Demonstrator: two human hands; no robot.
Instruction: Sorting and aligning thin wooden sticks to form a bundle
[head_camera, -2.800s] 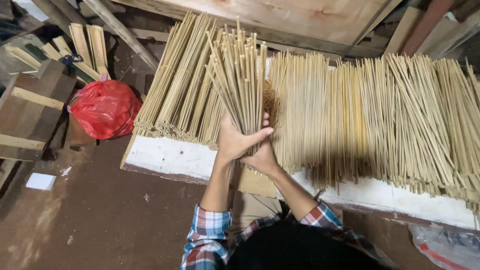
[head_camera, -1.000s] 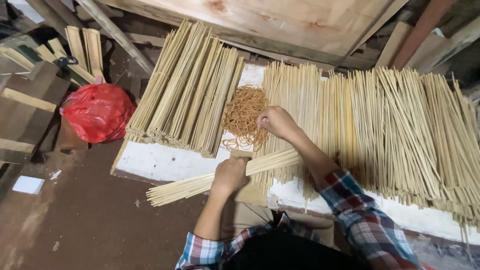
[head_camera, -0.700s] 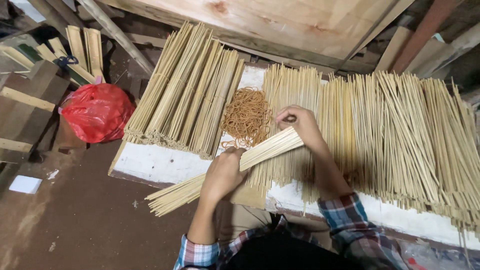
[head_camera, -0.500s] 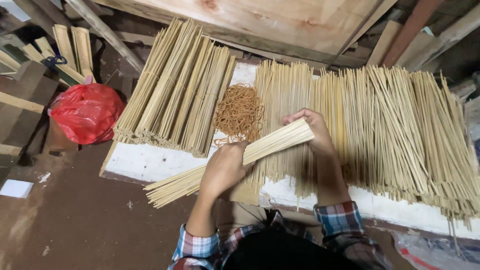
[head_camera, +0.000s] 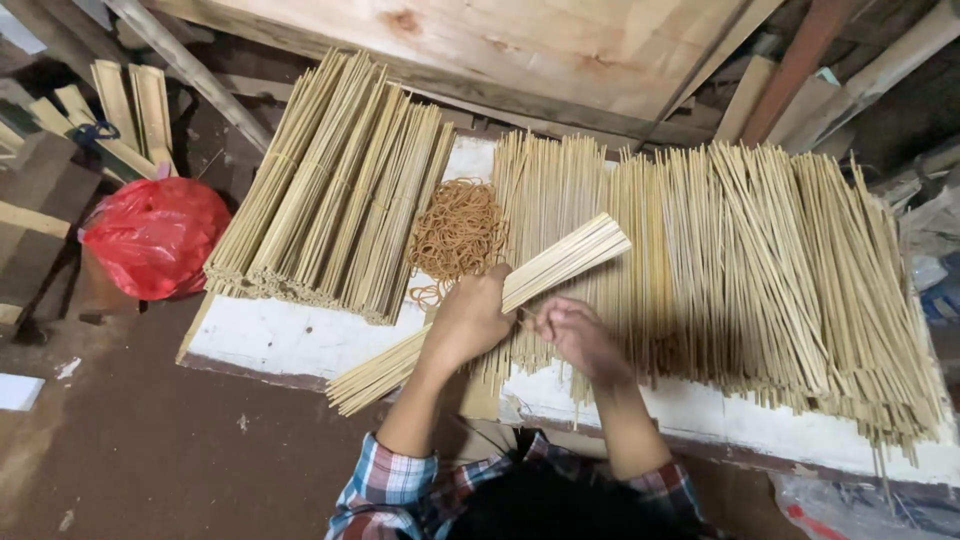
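Bamboo-pale and light, the bundle of sticks (head_camera: 480, 305) slants over the white bench edge (head_camera: 300, 335). Your left hand (head_camera: 468, 322) clamps its middle; your right hand (head_camera: 578, 338) pinches together just beside it. Stiff yet loose, the sticks slide, so grip mid-length.

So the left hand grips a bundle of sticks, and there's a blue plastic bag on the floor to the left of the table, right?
Not quite: in the head view the plastic bag is red, not blue. The rest holds: the left hand grips the bundle of sticks, and the bag lies on the floor left of the table.
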